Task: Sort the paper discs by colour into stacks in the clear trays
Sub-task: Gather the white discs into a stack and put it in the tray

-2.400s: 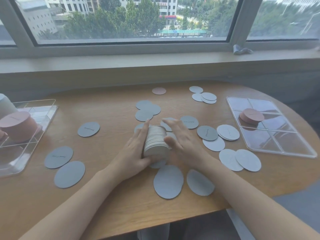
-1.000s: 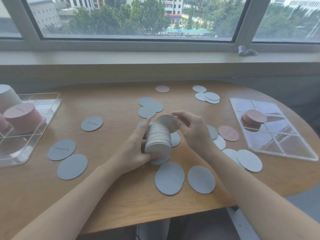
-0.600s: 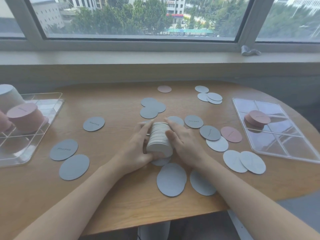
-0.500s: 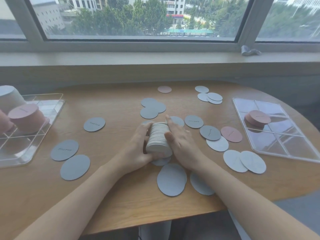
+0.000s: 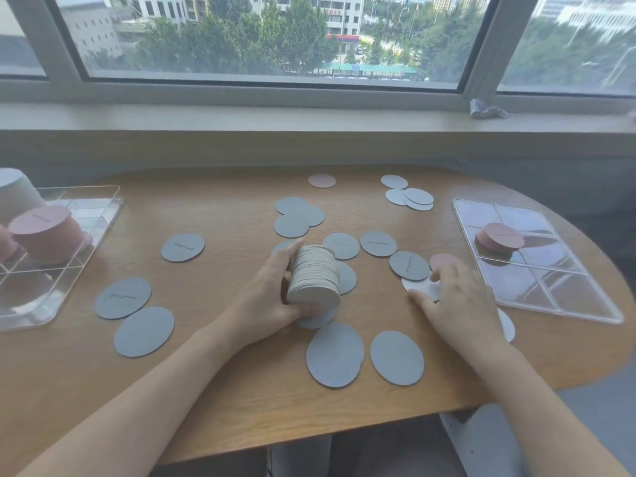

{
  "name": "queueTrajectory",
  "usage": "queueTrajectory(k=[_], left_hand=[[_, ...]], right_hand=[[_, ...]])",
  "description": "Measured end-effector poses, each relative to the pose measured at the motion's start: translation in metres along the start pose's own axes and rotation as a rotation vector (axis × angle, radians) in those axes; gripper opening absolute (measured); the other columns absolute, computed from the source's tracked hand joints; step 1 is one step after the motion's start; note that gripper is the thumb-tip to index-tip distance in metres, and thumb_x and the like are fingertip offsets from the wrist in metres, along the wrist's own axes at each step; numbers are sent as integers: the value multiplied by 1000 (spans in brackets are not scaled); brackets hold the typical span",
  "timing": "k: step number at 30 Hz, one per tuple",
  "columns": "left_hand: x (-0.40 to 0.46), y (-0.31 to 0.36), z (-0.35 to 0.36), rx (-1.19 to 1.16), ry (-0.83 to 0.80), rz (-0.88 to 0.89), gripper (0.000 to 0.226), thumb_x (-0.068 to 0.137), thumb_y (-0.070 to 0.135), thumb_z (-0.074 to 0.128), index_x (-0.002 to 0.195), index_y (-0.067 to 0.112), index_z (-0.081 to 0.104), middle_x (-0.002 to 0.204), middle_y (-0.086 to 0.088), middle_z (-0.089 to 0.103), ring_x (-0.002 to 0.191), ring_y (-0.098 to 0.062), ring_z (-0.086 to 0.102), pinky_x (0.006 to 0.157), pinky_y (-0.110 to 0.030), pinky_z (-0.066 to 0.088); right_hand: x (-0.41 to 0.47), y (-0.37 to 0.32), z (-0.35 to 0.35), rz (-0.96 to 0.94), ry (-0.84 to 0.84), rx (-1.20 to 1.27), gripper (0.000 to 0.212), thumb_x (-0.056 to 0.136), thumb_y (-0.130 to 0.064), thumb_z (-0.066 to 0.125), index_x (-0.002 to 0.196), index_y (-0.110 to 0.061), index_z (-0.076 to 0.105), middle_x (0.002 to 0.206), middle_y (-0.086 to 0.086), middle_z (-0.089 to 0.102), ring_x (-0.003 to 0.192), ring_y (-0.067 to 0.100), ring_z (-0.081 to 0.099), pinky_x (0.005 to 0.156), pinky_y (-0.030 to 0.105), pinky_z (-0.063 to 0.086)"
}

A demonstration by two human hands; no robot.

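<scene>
My left hand point(image 5: 265, 297) grips a thick stack of pale discs point(image 5: 315, 277), held on its side at the table's centre. My right hand point(image 5: 461, 301) lies to the right of it, thumb and fingertips touching a white disc point(image 5: 421, 287) that lies flat on the table. A pink disc point(image 5: 442, 260) peeks out just beyond those fingers. Several grey discs are scattered around, such as one point(image 5: 335, 354) near the front edge. The right clear tray point(image 5: 557, 297) holds a short pink stack point(image 5: 500, 235). The left clear tray point(image 5: 31, 297) holds a tall pink stack point(image 5: 46, 232) and a white stack point(image 5: 13, 191).
A lone pink disc point(image 5: 321, 180) and a few white discs point(image 5: 409, 197) lie at the back of the wooden table point(image 5: 220, 390). A window sill runs behind the table, with a crumpled scrap point(image 5: 485, 110) on it.
My right hand has left the stack and moved right onto the white disc. My left hand keeps hold of the stack, now alone.
</scene>
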State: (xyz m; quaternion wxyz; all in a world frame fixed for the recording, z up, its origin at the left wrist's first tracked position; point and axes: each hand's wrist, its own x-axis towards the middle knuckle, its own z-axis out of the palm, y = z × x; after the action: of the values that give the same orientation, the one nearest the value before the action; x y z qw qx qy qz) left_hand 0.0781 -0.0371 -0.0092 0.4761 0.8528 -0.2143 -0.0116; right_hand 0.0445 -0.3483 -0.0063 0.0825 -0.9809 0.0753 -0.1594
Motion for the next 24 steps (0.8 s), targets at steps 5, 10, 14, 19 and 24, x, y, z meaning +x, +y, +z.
queueTrajectory(k=[5,10,14,19,24], left_hand=[[0,2,1,-21,-6,10,99,73,29,88,152,35,28,133,12,51,107,-3,59,90,-22,51],[0,7,-2,-96,-19,14,91,75,15,88,148,25,35,138,11,51,117,7,57,95,-15,48],[-1,6,-2,-80,-15,28,91,75,12,88,149,22,36,139,9,51,119,12,53,92,-6,42],[0,6,-2,-129,-35,12,92,75,19,89,149,29,35,140,7,52,131,-6,52,101,-30,51],[0,5,-3,-139,-36,-10,89,75,16,89,146,27,37,136,3,55,122,-9,60,99,-41,54]], right_hand=[[5,8,1,-207,150,-208,37,88,-50,58,83,-15,67,77,3,64,72,29,61,78,41,40],[0,-1,-5,-339,369,-63,31,94,-25,50,67,-13,59,55,1,54,52,29,48,76,43,48],[2,-38,-8,-249,319,268,22,95,-20,59,74,-13,62,57,-4,53,55,23,50,56,35,44],[14,-88,-5,-202,104,722,15,99,-20,58,86,-17,66,57,-14,55,62,5,54,58,14,39],[25,-98,1,-175,147,716,17,101,-22,53,93,-16,67,70,-6,63,67,15,56,64,32,46]])
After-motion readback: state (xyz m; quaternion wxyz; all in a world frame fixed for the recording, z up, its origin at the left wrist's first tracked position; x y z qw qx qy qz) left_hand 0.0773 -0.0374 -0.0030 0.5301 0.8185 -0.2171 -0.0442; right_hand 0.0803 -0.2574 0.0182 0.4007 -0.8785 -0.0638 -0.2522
